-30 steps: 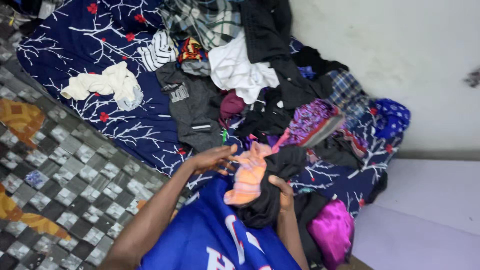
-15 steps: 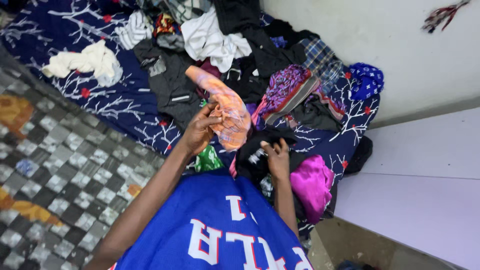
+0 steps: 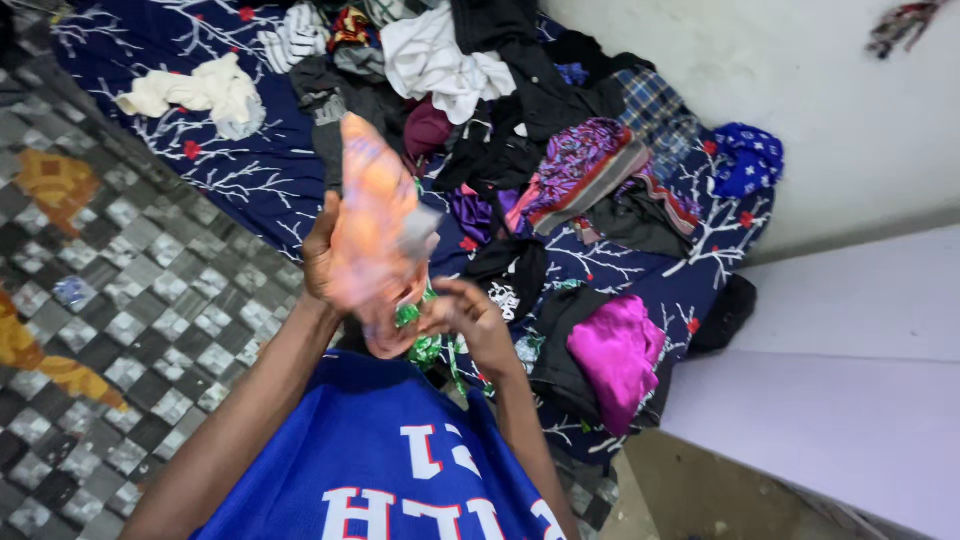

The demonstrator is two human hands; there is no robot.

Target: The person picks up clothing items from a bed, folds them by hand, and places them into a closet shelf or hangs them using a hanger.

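My left hand (image 3: 322,255) holds an orange checked cloth (image 3: 375,225) raised upright in front of me; the cloth is blurred. My right hand (image 3: 470,315) grips the lower end of the same cloth, close to a green patterned piece (image 3: 425,345) below it. A blue jersey with white letters (image 3: 390,470) lies across my lap. Just beyond my hands a black garment (image 3: 515,275) rests on the dark blue bedsheet with white branches (image 3: 250,175).
A heap of mixed clothes (image 3: 500,110) covers the sheet, with a white shirt (image 3: 440,65), a cream garment (image 3: 195,90) and a magenta cloth (image 3: 615,355). Checkered flooring (image 3: 130,300) lies left. A white wall (image 3: 800,90) and a pale ledge (image 3: 850,400) stand right.
The orange cloth has been lifted higher and to the left. My right hand let go of the black garment, which now lies on the sheet, and took the cloth's lower end.
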